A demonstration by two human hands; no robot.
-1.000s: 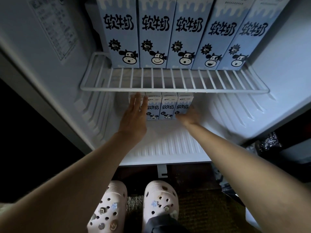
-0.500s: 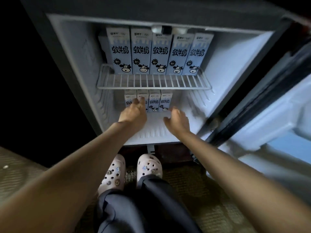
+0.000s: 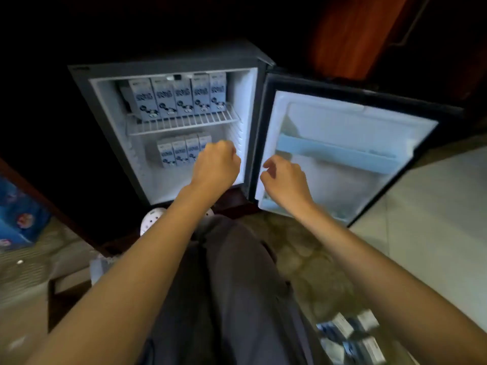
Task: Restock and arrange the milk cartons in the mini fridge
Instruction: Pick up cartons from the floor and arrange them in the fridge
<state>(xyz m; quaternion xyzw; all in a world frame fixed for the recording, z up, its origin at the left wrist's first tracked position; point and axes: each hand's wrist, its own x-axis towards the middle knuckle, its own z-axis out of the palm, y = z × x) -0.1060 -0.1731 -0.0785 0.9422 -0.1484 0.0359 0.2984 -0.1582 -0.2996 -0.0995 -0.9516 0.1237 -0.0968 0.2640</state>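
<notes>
The mini fridge [image 3: 168,68] stands open in front of me. Several blue-and-white milk cartons [image 3: 181,100] stand in a row on its wire shelf [image 3: 184,125]. A shorter row of milk cartons [image 3: 176,152] stands on the fridge floor below. My left hand [image 3: 216,167] hovers in front of the lower row's right end, fingers curled into a fist, holding nothing. My right hand [image 3: 284,180] hangs before the inner edge of the open door [image 3: 342,159], fingers loosely curled and empty. Several more loose cartons [image 3: 350,338] lie on the floor by my right forearm.
The door swings out to the right, with a pale blue door rack [image 3: 337,154]. A blue printed box [image 3: 18,214] sits at the far left and a cardboard box [image 3: 23,306] at the lower left. My legs and a white clog [image 3: 150,222] are below the fridge.
Both hands have pulled back out of the lower compartment and curled up. My view has drawn back and up, so the whole fridge, its door and the floor cartons now show.
</notes>
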